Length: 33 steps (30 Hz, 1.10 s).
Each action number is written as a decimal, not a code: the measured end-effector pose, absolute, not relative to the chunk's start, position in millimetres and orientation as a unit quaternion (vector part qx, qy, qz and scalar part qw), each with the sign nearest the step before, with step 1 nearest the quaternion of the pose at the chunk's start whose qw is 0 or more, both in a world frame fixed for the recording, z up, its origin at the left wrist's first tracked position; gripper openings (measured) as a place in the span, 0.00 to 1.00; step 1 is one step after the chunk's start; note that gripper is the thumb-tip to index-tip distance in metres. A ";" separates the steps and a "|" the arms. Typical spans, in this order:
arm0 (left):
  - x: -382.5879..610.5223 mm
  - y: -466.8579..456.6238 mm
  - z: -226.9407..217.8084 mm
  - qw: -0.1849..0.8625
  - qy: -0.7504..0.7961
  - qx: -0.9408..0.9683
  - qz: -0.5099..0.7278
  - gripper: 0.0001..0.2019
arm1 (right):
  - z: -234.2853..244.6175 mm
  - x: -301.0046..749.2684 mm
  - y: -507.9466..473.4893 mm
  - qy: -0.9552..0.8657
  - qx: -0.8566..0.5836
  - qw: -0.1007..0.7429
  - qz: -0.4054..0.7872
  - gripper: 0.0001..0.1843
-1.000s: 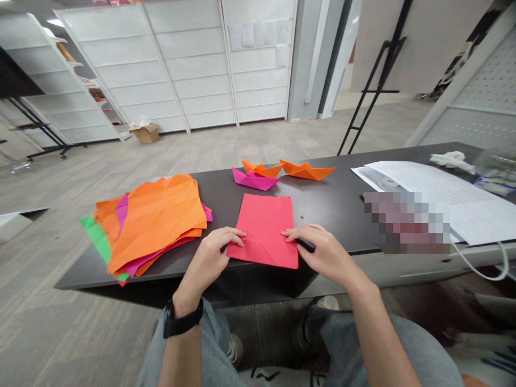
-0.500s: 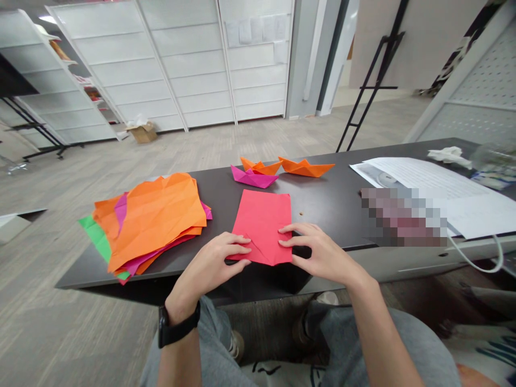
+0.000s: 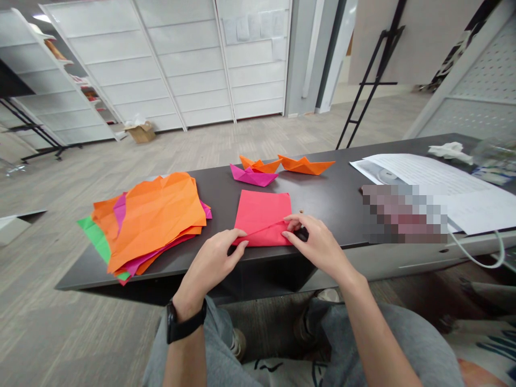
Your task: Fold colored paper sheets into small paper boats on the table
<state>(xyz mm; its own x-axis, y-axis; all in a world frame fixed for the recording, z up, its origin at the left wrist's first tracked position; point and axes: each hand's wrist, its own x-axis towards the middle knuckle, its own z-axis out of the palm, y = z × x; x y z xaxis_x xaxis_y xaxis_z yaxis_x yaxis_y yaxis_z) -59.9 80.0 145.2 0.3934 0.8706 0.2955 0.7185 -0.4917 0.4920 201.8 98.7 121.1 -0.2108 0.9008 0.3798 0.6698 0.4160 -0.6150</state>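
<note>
A sheet of red paper (image 3: pixel 264 207) lies in front of me at the table's near edge, its lower part folded up in a slanting flap. My left hand (image 3: pixel 220 255) pinches the flap's left end between thumb and fingers. At the right end, my right hand (image 3: pixel 310 239) grips the flap the same way, fingertips on the fold. Just beyond the sheet stand a magenta paper boat (image 3: pixel 253 176) and two orange ones, the nearer orange boat (image 3: pixel 260 164) partly behind the magenta and the other orange boat (image 3: pixel 306 165) to its right.
To the left, a loose stack of orange, magenta and green paper (image 3: pixel 157 223) overhangs the dark table (image 3: pixel 330 199). White printed sheets (image 3: pixel 455 185), a blurred-out object (image 3: pixel 407 215), a crumpled tissue (image 3: pixel 450 152) and a white cable (image 3: pixel 489 269) are on the right.
The red paper's near edge has been folded up and away from me, making the sheet shorter. Both hands have moved slightly forward, fingers now pinching the flap's ends.
</note>
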 end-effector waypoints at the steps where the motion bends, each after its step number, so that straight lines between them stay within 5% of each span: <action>1: -59.6 79.8 145.6 0.150 0.466 0.830 0.268 0.04 | 122.1 203.4 97.9 -0.766 -0.506 0.359 0.166 0.15; 4: -60.7 78.9 146.2 0.173 0.419 0.851 0.264 0.06 | 127.1 210.8 93.9 -0.805 -0.451 0.341 0.182 0.23; 12: -69.0 79.4 144.1 0.177 0.430 0.855 0.229 0.16 | 124.5 216.1 91.7 -0.857 -0.415 0.254 0.168 0.21; 26: -68.3 78.8 140.8 0.148 0.422 0.866 0.223 0.11 | 126.1 218.0 91.0 -0.862 -0.412 0.255 0.151 0.31; 33: -55.2 76.7 149.3 0.154 0.384 0.890 0.191 0.18 | 130.6 217.6 91.7 -0.869 -0.397 0.252 0.155 0.15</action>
